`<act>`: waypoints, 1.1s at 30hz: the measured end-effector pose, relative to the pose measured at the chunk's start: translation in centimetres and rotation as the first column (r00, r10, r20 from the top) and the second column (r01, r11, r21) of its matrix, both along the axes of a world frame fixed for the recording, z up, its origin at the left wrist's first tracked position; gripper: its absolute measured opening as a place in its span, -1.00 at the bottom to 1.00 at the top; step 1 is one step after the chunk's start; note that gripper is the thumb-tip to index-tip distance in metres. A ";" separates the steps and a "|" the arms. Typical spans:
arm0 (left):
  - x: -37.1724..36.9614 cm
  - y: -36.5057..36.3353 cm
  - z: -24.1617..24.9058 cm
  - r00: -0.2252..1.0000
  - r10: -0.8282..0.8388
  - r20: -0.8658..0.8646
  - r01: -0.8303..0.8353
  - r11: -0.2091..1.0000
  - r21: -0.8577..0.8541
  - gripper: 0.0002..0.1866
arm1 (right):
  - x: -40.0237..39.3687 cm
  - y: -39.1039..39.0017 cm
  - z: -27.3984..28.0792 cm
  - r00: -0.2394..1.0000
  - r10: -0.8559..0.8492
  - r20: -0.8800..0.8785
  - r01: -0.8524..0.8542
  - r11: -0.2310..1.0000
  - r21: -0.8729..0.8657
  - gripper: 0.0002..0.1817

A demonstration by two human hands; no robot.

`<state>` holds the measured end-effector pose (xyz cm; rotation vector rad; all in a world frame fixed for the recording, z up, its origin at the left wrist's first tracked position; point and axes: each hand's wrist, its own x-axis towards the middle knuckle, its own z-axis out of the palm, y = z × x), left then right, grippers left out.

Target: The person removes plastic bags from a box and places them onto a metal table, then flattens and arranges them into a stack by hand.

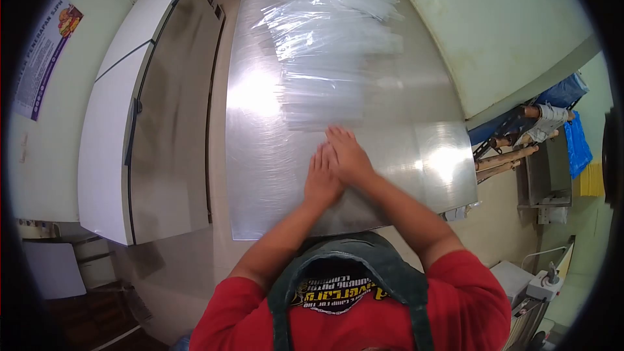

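Both of my hands rest close together near the front of a shiny metal table [260, 175]. My left hand [323, 179] lies with its fingers stretched forward, holding nothing. Touching it and partly over its edge is my right hand [349, 156], also flat with fingers extended and nothing in it. Just beyond my fingertips begins a long spread of clear plastic bags [323, 94], overlapping in layers toward the far end of the table.
A white chest freezer [110, 123] stands left of the table. On the right are a pale wall [500, 32], a rack with wooden poles [513, 156], a blue plastic sheet [577, 146] and a power strip [545, 284]. A poster [49, 58] hangs at left.
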<state>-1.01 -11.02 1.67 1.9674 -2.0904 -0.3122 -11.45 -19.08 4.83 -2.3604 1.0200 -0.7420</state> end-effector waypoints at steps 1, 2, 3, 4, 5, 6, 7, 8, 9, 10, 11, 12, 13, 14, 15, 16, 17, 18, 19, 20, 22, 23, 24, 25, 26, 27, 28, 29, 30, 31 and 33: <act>1.0 -2.5 -1.5 1.000 0.010 0.023 -0.008 0.997 -0.071 -0.21 | -1.0 3.2 1.1 0.997 -0.025 0.080 0.022 0.999 0.030 -0.44; 2.0 -4.9 -2.5 0.999 0.019 0.047 -0.012 0.990 -0.139 -0.23 | -2.3 6.5 0.1 0.999 -0.005 0.049 0.000 0.996 0.093 -0.40; 2.5 -6.9 -1.1 0.997 0.063 0.036 -0.060 0.995 -0.086 -0.30 | -3.3 9.1 -0.9 1.000 0.013 0.021 -0.016 0.987 0.160 -0.37; 2.8 -8.5 0.2 0.994 0.105 0.028 -0.104 0.994 -0.028 -0.35 | -3.6 10.3 -1.4 1.000 0.012 0.017 -0.014 0.986 0.165 -0.37; 3.2 -10.0 0.3 0.995 0.100 0.025 -0.100 0.995 -0.019 -0.35 | -3.8 11.6 -1.8 0.989 0.062 -0.135 -0.048 0.993 0.107 -0.34; 3.8 -11.2 0.2 0.993 0.119 0.018 -0.119 0.993 -0.005 -0.41 | -4.0 12.5 -2.1 0.952 0.102 -0.287 -0.089 0.994 0.056 -0.31; 4.1 -11.7 0.4 0.990 0.138 0.012 -0.138 0.990 0.001 -0.47 | -3.6 12.0 -1.8 0.952 0.096 -0.289 -0.083 0.995 0.059 -0.31; 4.3 -11.3 0.4 0.991 0.134 0.010 -0.134 0.991 -0.001 -0.47 | -2.9 10.5 -1.7 0.935 0.089 -0.344 -0.082 0.996 0.033 -0.28; 4.4 -10.1 0.9 0.988 0.092 -0.128 -0.106 0.989 -0.107 -0.48 | -2.1 8.6 -1.3 0.914 0.082 -0.397 -0.086 0.996 0.010 -0.25; 4.1 -8.6 1.6 0.966 0.035 -0.256 -0.091 0.973 -0.213 -0.48 | -1.3 6.5 -1.4 0.918 0.051 -0.394 -0.086 0.994 -0.072 -0.23; 3.5 -6.1 3.3 0.932 0.032 -0.362 -0.097 0.982 -0.163 -0.48 | -0.5 4.2 -1.9 0.922 0.021 -0.387 -0.085 0.985 -0.149 -0.22; 2.8 -3.2 4.5 0.887 0.033 -0.461 -0.096 0.989 -0.114 -0.48 | 0.3 1.2 -3.9 0.902 -0.033 -0.431 -0.076 0.970 -0.232 -0.24; 1.6 0.0 3.9 0.884 0.025 -0.467 -0.097 0.987 -0.129 -0.46 | 1.1 -1.7 -5.5 0.879 -0.091 -0.469 -0.069 0.947 -0.314 -0.25; 0.0 2.9 3.2 0.880 0.021 -0.474 -0.100 0.985 -0.141 -0.44 | 2.3 -3.7 -4.0 0.873 -0.073 -0.482 0.010 0.991 -0.133 -0.31; -1.1 4.9 2.6 0.883 0.027 -0.468 -0.099 0.986 -0.131 -0.44 | 3.2 -5.0 -1.9 0.869 -0.046 -0.493 0.085 0.995 0.056 -0.35; -2.1 6.6 2.0 0.928 0.011 -0.372 -0.056 0.992 -0.110 -0.41 | 3.5 -6.0 -0.7 0.871 -0.038 -0.489 0.082 0.994 0.067 -0.35; -2.5 7.4 1.6 0.962 -0.011 -0.273 -0.015 0.996 -0.092 -0.38 | 3.8 -6.9 0.6 0.873 0.002 -0.487 0.083 0.985 0.154 -0.38; -2.1 6.9 1.0 0.963 -0.008 -0.270 -0.018 0.995 -0.095 -0.38 | 4.1 -7.5 1.3 0.875 0.039 -0.483 0.085 0.969 0.232 -0.42; -1.6 5.5 0.5 0.983 -0.018 -0.183 -0.001 0.995 -0.100 -0.33 | 4.1 -7.1 0.6 0.876 0.036 -0.480 0.083 0.971 0.225 -0.42; -1.1 4.1 0.1 0.995 -0.026 -0.100 0.016 0.995 -0.102 -0.28 | 3.8 -5.8 -0.3 0.936 0.002 -0.352 0.039 0.993 0.110 -0.42; 0.5 0.3 0.6 0.996 -0.030 -0.089 0.018 0.992 -0.124 -0.27 | 1.8 -1.7 -0.4 0.990 0.002 -0.142 -0.004 1.000 -0.018 -0.41; 1.2 -1.9 1.0 0.997 -0.032 -0.074 0.021 0.990 -0.138 -0.26 | 0.3 1.5 0.6 0.998 0.020 -0.067 -0.022 0.999 -0.023 -0.39; 2.0 -4.5 -0.4 0.999 0.001 -0.048 -0.008 0.991 -0.134 -0.28 | -0.9 4.9 0.8 1.000 0.020 -0.012 -0.020 0.999 0.035 -0.40; 2.8 -7.1 -1.6 0.999 0.033 -0.019 -0.035 0.991 -0.129 -0.30 | -1.9 7.7 0.7 0.999 0.016 0.046 -0.020 0.995 0.094 -0.41; 3.3 -9.2 -1.2 0.999 0.036 -0.025 -0.039 0.991 -0.131 -0.30 | -2.7 9.8 -0.1 0.999 0.018 0.040 -0.022 0.995 0.093 -0.41; 3.8 -10.9 -0.6 0.998 0.069 -0.014 -0.070 0.994 -0.080 -0.36 | -3.5 11.6 -1.2 0.992 0.088 -0.095 -0.087 0.996 0.012 -0.40; 4.0 -11.3 -0.4 0.995 0.099 0.000 -0.099 0.995 -0.023 -0.42 | -3.8 12.5 -1.6 0.963 0.143 -0.230 -0.159 0.986 -0.054 -0.40; 4.1 -11.0 -0.2 0.995 0.096 -0.001 -0.096 0.995 -0.018 -0.42 | -3.8 12.3 -2.2 0.963 0.141 -0.231 -0.156 0.987 -0.049 -0.40; 4.3 -11.0 0.3 0.993 0.043 -0.114 -0.052 0.995 -0.080 -0.52 | -3.5 11.0 -2.3 0.957 0.145 -0.251 -0.166 0.984 -0.064 -0.39; 4.4 -11.0 1.0 0.975 -0.018 -0.221 -0.015 0.989 -0.148 -0.61 | -3.1 9.3 -2.4 0.951 0.149 -0.272 -0.177 0.981 -0.081 -0.38; 3.5 -6.6 3.3 0.909 -0.030 -0.416 -0.011 0.995 -0.096 -0.64 | -1.8 5.1 -3.9 0.953 0.129 -0.275 -0.165 0.980 -0.111 -0.36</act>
